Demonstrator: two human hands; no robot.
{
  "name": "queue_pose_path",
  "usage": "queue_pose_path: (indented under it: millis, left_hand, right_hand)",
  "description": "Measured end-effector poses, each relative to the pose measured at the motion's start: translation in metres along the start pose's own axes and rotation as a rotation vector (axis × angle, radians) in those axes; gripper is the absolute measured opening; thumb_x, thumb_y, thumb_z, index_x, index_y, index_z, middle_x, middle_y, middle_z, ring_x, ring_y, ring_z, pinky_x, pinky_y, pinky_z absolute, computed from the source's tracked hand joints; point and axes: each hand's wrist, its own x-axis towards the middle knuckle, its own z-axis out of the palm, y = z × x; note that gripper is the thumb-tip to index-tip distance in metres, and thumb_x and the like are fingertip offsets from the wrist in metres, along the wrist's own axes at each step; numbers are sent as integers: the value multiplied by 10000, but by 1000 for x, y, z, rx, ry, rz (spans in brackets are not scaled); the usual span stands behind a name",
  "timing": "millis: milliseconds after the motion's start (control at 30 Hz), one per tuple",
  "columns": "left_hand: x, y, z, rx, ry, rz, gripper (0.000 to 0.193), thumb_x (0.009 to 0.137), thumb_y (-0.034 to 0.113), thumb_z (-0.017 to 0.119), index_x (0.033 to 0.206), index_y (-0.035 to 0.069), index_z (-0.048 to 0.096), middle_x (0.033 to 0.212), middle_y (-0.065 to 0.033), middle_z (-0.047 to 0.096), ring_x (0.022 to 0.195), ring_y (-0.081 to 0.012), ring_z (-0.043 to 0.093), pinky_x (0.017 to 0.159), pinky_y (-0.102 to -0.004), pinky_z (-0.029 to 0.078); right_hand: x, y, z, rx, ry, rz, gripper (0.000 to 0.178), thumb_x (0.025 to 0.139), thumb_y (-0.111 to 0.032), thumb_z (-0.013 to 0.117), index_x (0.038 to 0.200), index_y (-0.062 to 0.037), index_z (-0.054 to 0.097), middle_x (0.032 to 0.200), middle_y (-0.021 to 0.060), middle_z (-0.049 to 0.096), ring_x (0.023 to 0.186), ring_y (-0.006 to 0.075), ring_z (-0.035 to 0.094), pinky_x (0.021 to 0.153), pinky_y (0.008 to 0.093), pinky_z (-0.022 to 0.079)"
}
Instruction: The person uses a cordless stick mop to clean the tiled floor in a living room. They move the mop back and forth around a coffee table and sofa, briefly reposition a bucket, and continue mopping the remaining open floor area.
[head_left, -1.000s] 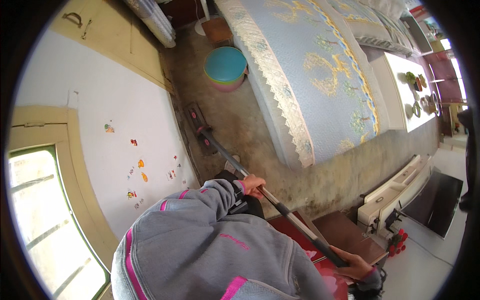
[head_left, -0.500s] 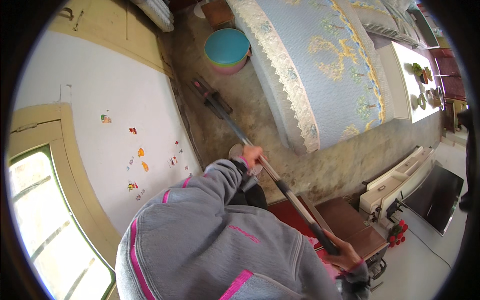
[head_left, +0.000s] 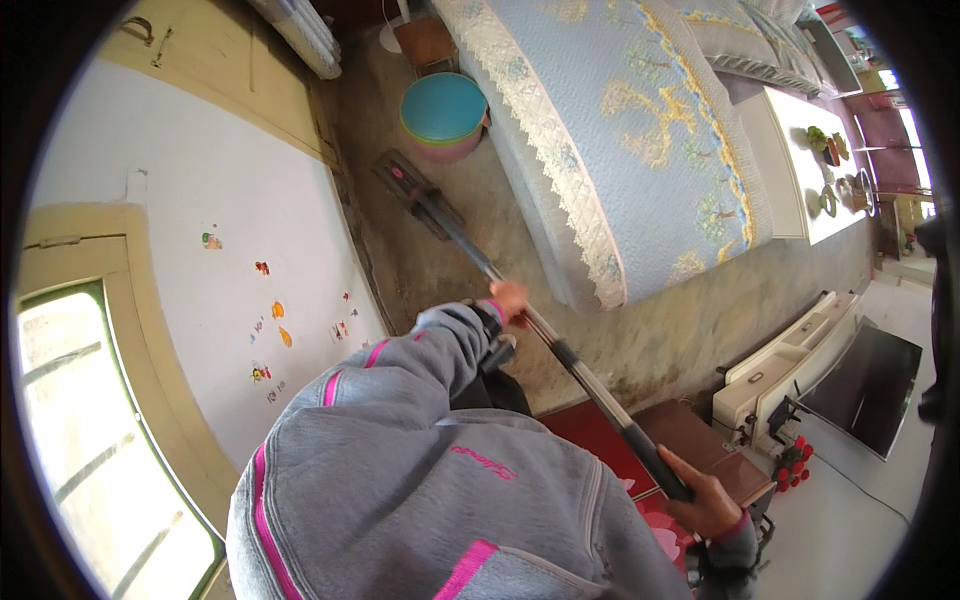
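Both my hands grip the long pole of a flat mop (head_left: 592, 385), which slants from upper left to lower right in front of me. My left hand (head_left: 509, 301) is closed round the pole about midway along, below the grey section. Near the top end, my right hand (head_left: 703, 497) wraps round the dark grip (head_left: 652, 460). The dark rectangular mop head (head_left: 408, 187) rests on the concrete floor (head_left: 490, 215), between the white wall and the bed.
A bed with a blue quilted cover (head_left: 610, 150) stands on the far right. Beyond the mop head is a round tub with a blue top (head_left: 443, 108). The white wall (head_left: 200, 300) runs along the left. A brown cabinet (head_left: 690, 440) and a television (head_left: 862, 390) stand at the right.
My right hand has shifted a little to the right with the upper end of the pole. The mop head has turned slightly and shows broader. The whole view has shifted slightly.
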Motion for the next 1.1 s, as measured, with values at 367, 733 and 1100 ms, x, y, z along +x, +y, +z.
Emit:
queue_pose_path:
  millis: [367,733,1100]
  left_hand:
    - [-105,143,110,-127,-755,-505,769,881,519,434,1263,-117,230,990,-345,517,850,-420,601,695,-492,535]
    - [-40,143,-165,-311,-43,-396,276,867,182,474,1039,-31,438,893,-201,552,735,-326,622,622,-407,554]
    - [-72,150,-433,-366,365,-450,218,840,120,439,997,-31,440,843,-187,551,722,-313,623,638,-423,552]
  right_hand:
    - [-132,115,13,-140,171,218,663,715,-80,645,1313,-165,370,754,152,579,707,322,573,666,381,455]
    - [-11,80,48,-782,803,256,353,646,-22,623,990,-91,589,768,165,602,754,358,590,659,453,459]
    - [48,31,-11,-910,582,647,83,630,-110,607,694,-80,651,730,147,629,760,322,627,637,417,496]
